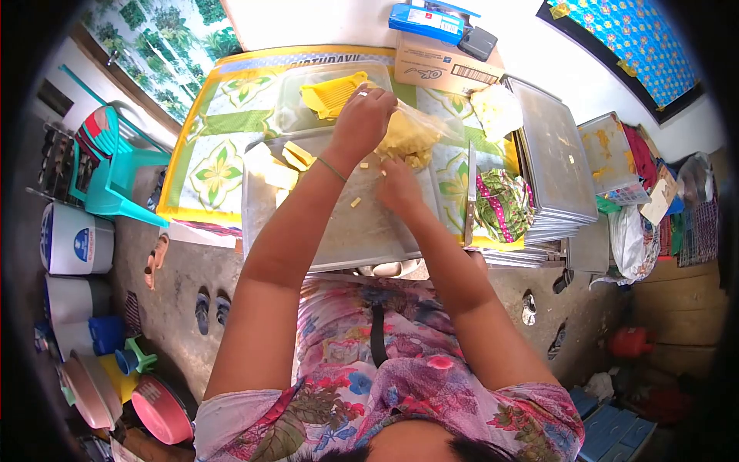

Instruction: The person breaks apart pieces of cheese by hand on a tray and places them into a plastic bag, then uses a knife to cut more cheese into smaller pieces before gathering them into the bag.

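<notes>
A clear plastic bag (409,137) full of small yellow chunks lies tilted over the right part of a metal tray (339,235). My left hand (365,119) is closed on the bag's upper edge. Just below, my right hand (400,186) has its fingers curled in against the lower end of the bag; what they pinch is hidden. A few loose yellow pieces (356,202) are on the tray. Opened yellow-and-white wrappers (273,171) rest at its left side. Behind is a clear plastic container (289,108) with a yellow ridged sheet (331,94) in it.
Right of the tray lie a knife (471,196) and a bunched green patterned cloth (504,204). Stacked metal trays (554,154) stand at the table's right end. A cardboard box (446,63) is at the back. A teal chair (123,181) stands left of the table.
</notes>
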A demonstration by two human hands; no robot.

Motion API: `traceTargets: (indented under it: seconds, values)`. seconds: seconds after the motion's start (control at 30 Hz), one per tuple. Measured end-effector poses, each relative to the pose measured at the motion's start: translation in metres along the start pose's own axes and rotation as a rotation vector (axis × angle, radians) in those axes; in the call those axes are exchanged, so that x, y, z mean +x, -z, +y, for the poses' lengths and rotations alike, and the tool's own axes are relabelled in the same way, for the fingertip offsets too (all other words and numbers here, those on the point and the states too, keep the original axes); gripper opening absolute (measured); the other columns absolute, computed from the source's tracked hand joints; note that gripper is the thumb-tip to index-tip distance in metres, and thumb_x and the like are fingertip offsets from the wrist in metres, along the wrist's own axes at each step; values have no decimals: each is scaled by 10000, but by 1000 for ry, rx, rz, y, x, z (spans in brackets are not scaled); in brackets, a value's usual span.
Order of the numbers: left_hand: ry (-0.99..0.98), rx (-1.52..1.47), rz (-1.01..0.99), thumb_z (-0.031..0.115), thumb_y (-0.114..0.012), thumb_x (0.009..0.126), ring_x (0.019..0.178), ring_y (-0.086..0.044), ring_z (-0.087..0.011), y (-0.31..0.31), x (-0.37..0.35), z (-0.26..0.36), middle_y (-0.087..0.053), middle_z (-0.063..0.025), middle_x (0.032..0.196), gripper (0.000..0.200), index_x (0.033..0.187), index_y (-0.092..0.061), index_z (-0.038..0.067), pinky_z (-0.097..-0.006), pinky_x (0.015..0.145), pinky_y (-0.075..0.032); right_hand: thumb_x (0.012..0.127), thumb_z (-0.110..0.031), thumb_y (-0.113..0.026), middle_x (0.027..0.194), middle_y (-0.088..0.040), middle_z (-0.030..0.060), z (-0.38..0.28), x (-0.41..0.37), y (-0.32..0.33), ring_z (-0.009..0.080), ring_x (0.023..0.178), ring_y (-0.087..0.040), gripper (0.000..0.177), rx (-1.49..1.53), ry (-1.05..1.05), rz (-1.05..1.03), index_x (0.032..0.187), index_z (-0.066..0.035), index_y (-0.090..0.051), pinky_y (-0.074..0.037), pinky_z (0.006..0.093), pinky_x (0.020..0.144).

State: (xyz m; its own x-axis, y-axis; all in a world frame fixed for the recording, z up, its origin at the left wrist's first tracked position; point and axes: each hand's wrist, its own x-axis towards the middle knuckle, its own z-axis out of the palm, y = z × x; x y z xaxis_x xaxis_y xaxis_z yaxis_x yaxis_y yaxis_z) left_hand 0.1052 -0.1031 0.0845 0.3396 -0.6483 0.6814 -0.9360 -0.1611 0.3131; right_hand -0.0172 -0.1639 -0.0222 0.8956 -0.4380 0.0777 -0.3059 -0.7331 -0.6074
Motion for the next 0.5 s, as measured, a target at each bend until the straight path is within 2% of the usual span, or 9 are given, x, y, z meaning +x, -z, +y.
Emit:
traceTargets:
  seconds: [0.07, 0.17, 0.27, 0.37, 0.47, 0.5]
  values:
    - [-10, -12, 15, 83, -589, 813, 849, -567, -334, -1, 3, -3, -609, -121, 820, 45, 819, -569, 43, -426, 840, -445, 742, -29, -516, 1091, -543, 210, 2, -2, 4, 393, 1038, -525, 325, -82, -180, -109, 1065, -31, -546, -424, 438, 922]
    - [-25, -26, 29, 86, -592, 818, 813, -571, -344, -2, 6, -2, -606, -130, 807, 55, 824, -560, 42, -435, 888, -436, 767, -53, -503, 1102, -544, 223, 8, 5, 1, 398, 1085, -497, 313, -87, -227, 20, 1075, -15, -549, -419, 463, 900]
    - [-46, -19, 41, 89, -587, 824, 796, -579, -342, -3, 9, -1, -608, -132, 807, 54, 832, -558, 44, -438, 937, -424, 751, -34, -502, 1103, -547, 231, 29, 21, -9, 403, 1100, -484, 383, -67, -98, 115, 1134, -11, -510, -391, 475, 926]
    - [-40, -12, 42, 96, -583, 832, 798, -585, -337, -3, 12, 0, -610, -131, 808, 58, 836, -555, 45, -442, 959, -417, 722, -2, -492, 1122, -537, 239, 43, 32, -22, 411, 1112, -472, 462, -55, 79, 120, 1184, -23, -488, -369, 467, 952]
    - [-43, 16, 42, 72, -565, 816, 803, -596, -315, -6, 13, 0, -611, -114, 806, 24, 835, -562, 57, -426, 956, -415, 693, 18, -480, 1130, -530, 229, 44, 27, -30, 409, 1105, -461, 526, 193, 187, 142, 1215, -44, -477, -333, 461, 982]
    - [-47, 29, 43, 58, -557, 807, 804, -601, -306, -6, 13, 0, -611, -106, 805, 28, 834, -566, 62, -417, 953, -414, 692, 21, -474, 1117, -531, 222, 42, 25, -31, 404, 1100, -459, 524, 180, 186, 155, 1211, -49, -478, -320, 460, 989]
